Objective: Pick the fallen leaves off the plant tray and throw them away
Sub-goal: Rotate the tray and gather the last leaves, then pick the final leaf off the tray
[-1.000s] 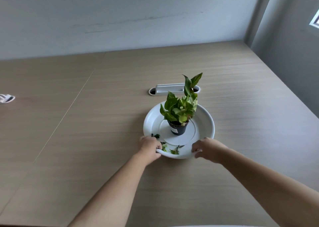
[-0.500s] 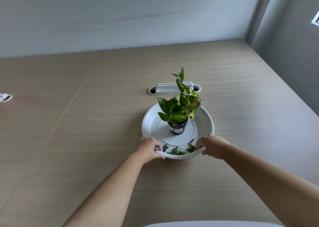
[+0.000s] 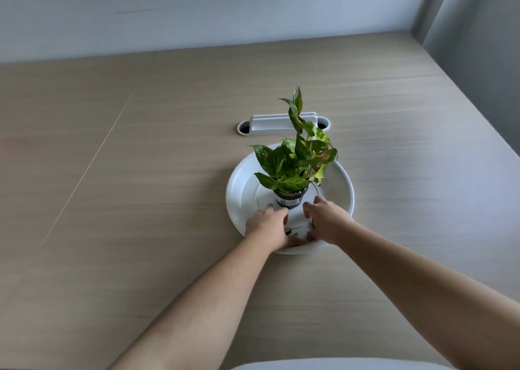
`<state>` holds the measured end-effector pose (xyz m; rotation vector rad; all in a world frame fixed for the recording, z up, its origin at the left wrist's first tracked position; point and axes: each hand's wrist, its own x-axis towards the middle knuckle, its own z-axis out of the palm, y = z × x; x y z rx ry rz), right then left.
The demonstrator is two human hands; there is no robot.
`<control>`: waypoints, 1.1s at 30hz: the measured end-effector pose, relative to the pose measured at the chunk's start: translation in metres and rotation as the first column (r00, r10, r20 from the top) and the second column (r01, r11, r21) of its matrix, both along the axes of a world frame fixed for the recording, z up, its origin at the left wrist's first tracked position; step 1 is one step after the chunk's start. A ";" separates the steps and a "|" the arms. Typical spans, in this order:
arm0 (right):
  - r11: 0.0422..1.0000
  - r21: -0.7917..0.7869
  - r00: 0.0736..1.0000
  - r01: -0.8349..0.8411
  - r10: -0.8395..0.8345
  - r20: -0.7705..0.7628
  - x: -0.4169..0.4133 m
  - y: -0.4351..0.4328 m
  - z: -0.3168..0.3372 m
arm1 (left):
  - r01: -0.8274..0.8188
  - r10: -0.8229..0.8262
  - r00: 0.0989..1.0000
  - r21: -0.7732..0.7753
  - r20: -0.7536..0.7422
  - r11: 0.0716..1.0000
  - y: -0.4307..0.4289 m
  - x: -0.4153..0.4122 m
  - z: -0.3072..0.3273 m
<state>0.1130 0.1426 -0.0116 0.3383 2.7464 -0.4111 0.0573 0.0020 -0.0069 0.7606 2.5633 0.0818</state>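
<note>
Over the round white plastic plant tray (image 3: 342,189) our left hand (image 3: 266,226) & right hand (image 3: 327,222) hover, grips unclear, w/ scraps of fallen green leaves (image 3: 294,233) btwn; a nudge could topple the small black potted plant (image 3: 291,196).

Head view, downward over table (image 3: 140,200)

glossy white plastic tray (image 3: 242,189), matt wood-grain table (image 3: 140,200), black plastic pot (image 3: 289,198)

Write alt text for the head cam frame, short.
Two bare hands, left hand and right hand, reach into a round white plant tray on a wooden table, close to a small black pot holding a green variegated plant. A few fallen leaves show between the hands at the tray's near edge. A white cable grommet sits behind.
</note>
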 end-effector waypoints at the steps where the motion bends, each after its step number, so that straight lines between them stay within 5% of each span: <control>1: 1.000 -0.005 1.000 0.005 -0.005 -0.024 0.000 0.000 -0.003 | -0.011 0.011 1.000 0.003 -0.022 1.000 0.003 0.003 -0.003; 10: 0.990 -0.137 1.000 0.022 -0.023 -0.002 -0.001 0.012 -0.008 | 0.075 -0.077 0.997 0.138 0.010 0.988 0.002 0.004 -0.013; 18: 0.972 -0.210 0.994 0.103 -0.105 0.001 -0.004 0.015 -0.002 | -0.172 0.099 0.965 0.298 0.244 0.939 -0.001 -0.004 -0.014; 28: 0.914 -0.350 0.969 0.205 -0.239 -0.055 -0.005 0.013 0.014 | -0.612 0.344 0.776 0.497 0.529 0.615 -0.057 -0.036 0.011; 33: 0.924 -0.311 0.958 0.224 -0.267 -0.104 0.003 0.013 0.023 | -0.605 0.300 0.774 0.513 0.557 0.608 -0.062 -0.031 0.014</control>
